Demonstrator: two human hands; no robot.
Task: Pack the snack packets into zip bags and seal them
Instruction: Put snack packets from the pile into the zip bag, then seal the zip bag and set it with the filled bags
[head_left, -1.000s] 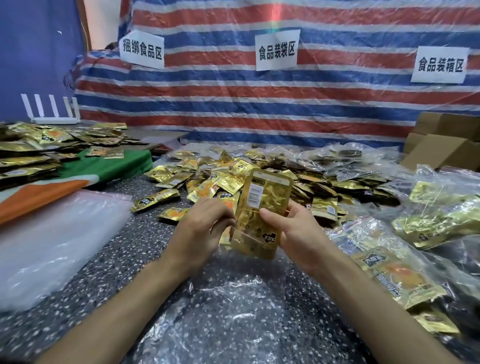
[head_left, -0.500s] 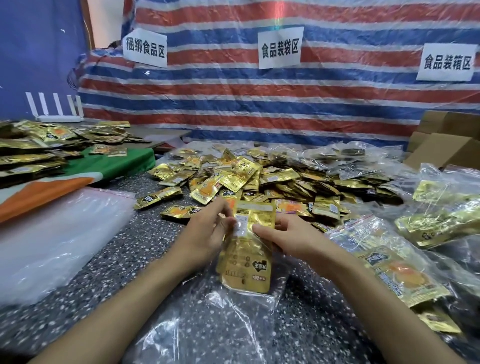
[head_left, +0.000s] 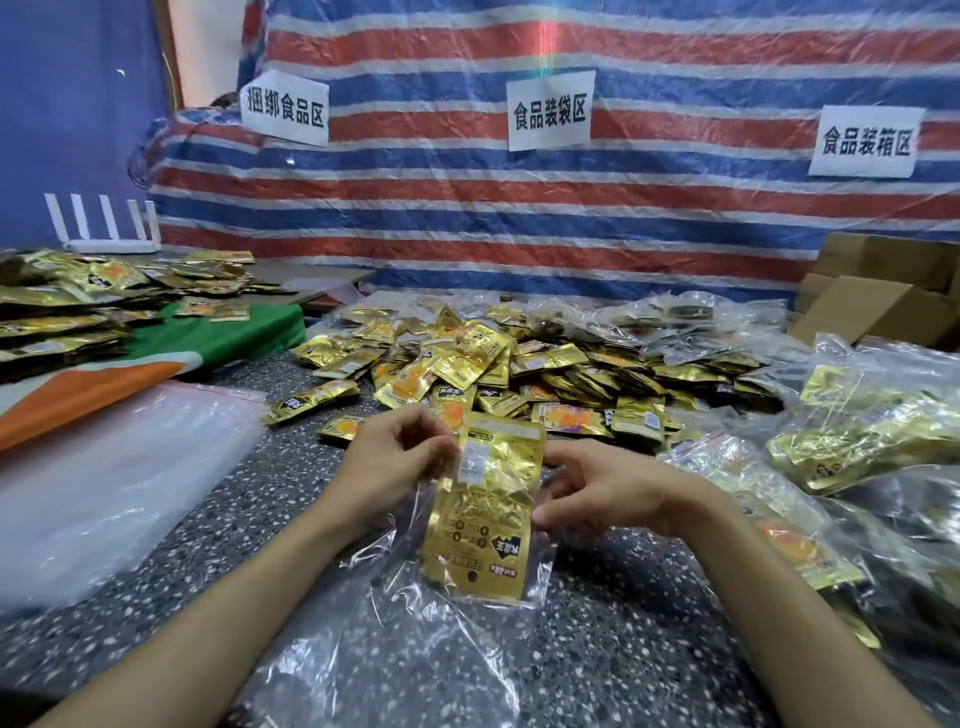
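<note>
A stack of gold snack packets (head_left: 485, 514) stands half inside a clear zip bag (head_left: 467, 582) in front of me, its top sticking out. My left hand (head_left: 395, 462) pinches the bag's left edge by the packets' top. Curled fingers of my right hand (head_left: 597, 488) hold the bag's right edge, thumb against the packets. A big heap of loose gold packets (head_left: 519, 369) lies just behind on the speckled table (head_left: 234, 519).
Filled zip bags (head_left: 857, 436) pile up at the right, cardboard boxes (head_left: 883, 306) behind them. A stack of empty zip bags (head_left: 104, 467) lies at left, with more packets (head_left: 78, 301) on a green and orange cloth. A striped tarp with paper signs closes the back.
The packet stack came down from a raised position into the clear bag. Both hands followed it lower and now hold the bag's sides.
</note>
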